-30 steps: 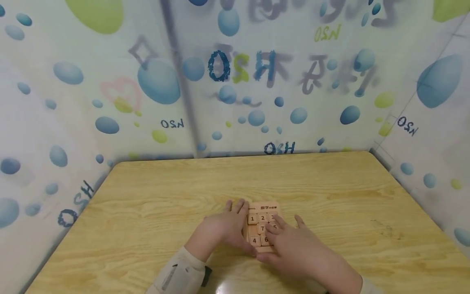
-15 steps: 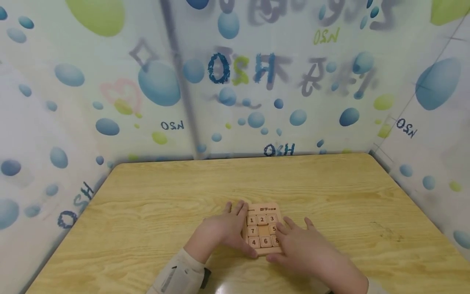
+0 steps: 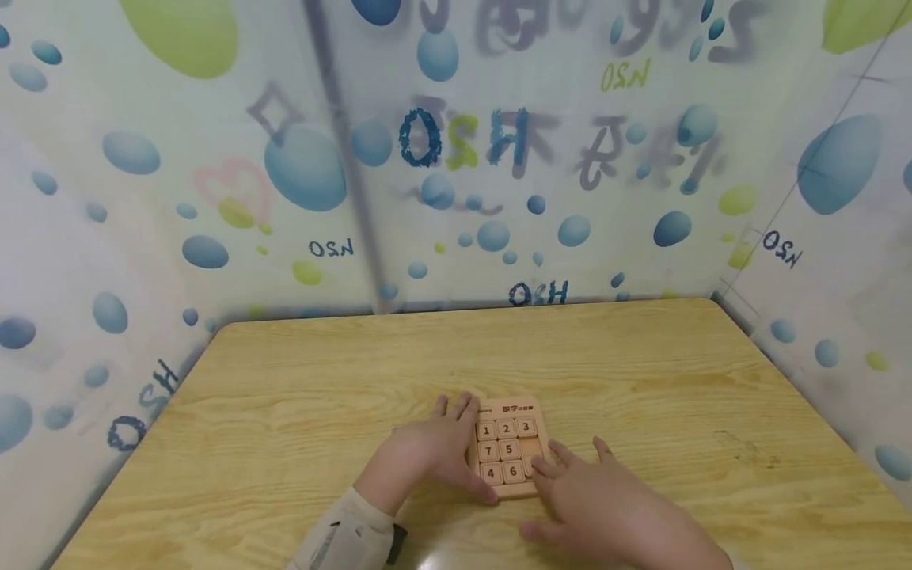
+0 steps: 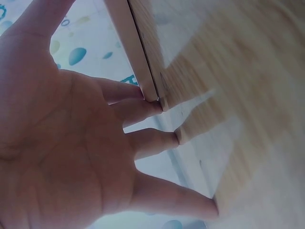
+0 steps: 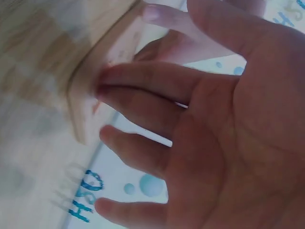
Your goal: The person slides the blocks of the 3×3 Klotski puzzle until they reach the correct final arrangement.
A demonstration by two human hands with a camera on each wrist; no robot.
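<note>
A wooden number sliding puzzle (image 3: 492, 413) lies flat on the table. Its rows read 1, 2, 3, then 7, 5 and a gap at the right, then 4, 6 and a tile (image 3: 528, 467) mostly covered by fingers. My left hand (image 3: 433, 455) braces the frame's left side, thumb at the lower corner and straight fingers along the upper left. In the left wrist view its spread fingertips reach the tabletop beside the frame (image 4: 131, 43). With fingers extended, my right hand (image 3: 602, 500) touches the lower right tile, two fingertips together on the puzzle face in the right wrist view.
The wood-grain table (image 3: 321, 372) extends around the puzzle on every side. Behind it and at both sides stand pale fabric walls (image 3: 456, 261) printed with blue and green drops. Dark marks (image 3: 746, 450) show on the tabletop at the right.
Tile 7 has slid left, then tile 5 after it, so the gap has shifted from the middle row's left end to its right. My right hand has moved right and down; the left stays put.
</note>
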